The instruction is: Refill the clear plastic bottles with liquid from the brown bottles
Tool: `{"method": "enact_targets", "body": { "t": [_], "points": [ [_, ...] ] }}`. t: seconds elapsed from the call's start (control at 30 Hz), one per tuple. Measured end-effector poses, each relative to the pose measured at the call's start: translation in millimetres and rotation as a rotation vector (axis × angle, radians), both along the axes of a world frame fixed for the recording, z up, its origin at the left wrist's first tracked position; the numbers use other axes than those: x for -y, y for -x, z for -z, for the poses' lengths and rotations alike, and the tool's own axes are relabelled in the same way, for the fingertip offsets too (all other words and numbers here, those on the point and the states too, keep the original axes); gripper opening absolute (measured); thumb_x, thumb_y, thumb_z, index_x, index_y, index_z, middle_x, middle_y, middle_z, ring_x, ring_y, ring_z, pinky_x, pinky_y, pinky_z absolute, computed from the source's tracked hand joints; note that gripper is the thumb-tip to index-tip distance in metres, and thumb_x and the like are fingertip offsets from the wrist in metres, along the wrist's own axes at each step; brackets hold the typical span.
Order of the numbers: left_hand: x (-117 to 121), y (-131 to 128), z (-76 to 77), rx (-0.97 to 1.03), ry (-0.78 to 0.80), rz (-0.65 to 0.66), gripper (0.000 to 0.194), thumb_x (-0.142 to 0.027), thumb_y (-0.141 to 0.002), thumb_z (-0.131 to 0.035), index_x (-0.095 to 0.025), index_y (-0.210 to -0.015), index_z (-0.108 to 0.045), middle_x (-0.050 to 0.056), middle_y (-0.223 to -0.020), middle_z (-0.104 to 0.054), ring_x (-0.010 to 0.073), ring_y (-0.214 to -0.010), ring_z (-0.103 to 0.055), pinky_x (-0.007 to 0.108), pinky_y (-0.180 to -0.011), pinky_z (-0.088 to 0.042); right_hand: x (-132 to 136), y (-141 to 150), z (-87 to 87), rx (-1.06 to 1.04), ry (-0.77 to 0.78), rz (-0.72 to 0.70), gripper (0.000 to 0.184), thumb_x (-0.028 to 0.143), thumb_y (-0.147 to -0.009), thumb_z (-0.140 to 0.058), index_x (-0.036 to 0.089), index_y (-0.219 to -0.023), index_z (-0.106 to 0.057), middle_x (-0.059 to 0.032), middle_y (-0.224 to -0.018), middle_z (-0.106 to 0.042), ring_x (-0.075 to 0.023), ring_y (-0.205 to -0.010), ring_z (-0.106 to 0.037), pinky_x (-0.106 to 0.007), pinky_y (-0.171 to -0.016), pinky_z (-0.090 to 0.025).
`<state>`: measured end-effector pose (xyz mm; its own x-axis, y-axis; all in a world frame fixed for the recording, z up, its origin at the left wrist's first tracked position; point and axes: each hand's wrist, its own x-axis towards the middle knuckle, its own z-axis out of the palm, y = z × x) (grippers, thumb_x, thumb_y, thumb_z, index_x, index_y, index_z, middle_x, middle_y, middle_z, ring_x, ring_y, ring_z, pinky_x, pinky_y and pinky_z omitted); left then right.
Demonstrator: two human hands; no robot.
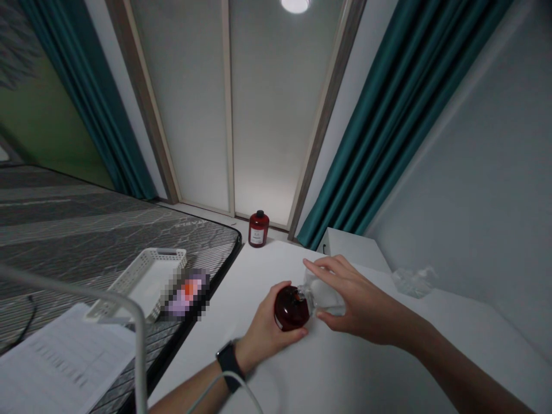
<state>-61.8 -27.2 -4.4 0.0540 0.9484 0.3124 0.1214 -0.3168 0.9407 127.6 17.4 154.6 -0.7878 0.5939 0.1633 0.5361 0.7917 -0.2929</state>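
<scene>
My left hand (268, 323) is wrapped round a dark red, see-through bottle (288, 313), held over the white table (328, 374). My right hand (364, 296) grips a clear bottle (326, 297) tipped on its side. The clear bottle's neck meets the red bottle's mouth; whether liquid is passing between them I cannot tell. Farther back, a second red bottle (257, 231) with a black cap and a white label stands upright at the table's far edge.
Left of the table, a striped mattress (207, 238) carries a white basket (129, 267), a blurred-out purple item (185, 296) and printed paper (64, 359). Crumpled clear plastic (416, 282) lies to the right. A pale bent tube (140, 345) crosses the lower left foreground.
</scene>
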Motion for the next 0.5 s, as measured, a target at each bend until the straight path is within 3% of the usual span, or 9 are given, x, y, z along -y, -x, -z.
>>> {"method": "enact_targets", "body": {
  "t": [0.5],
  "points": [
    [-2.1,0.5,0.5,0.027,-0.013,-0.002,0.08,-0.027,-0.065,-0.084,-0.02,-0.134,-0.043,0.012,-0.129,-0.058,0.0314,-0.118,-0.059,0.048,-0.107,-0.045,-4.8,-0.1,0.1,0.005,0.026,-0.01,0.08,0.016,-0.076,-0.067,0.023,-0.15,-0.037,-0.0126,-0.133,-0.055,-0.0309,-0.125,-0.047,-0.053,-0.107,-0.044]
  ]
}}
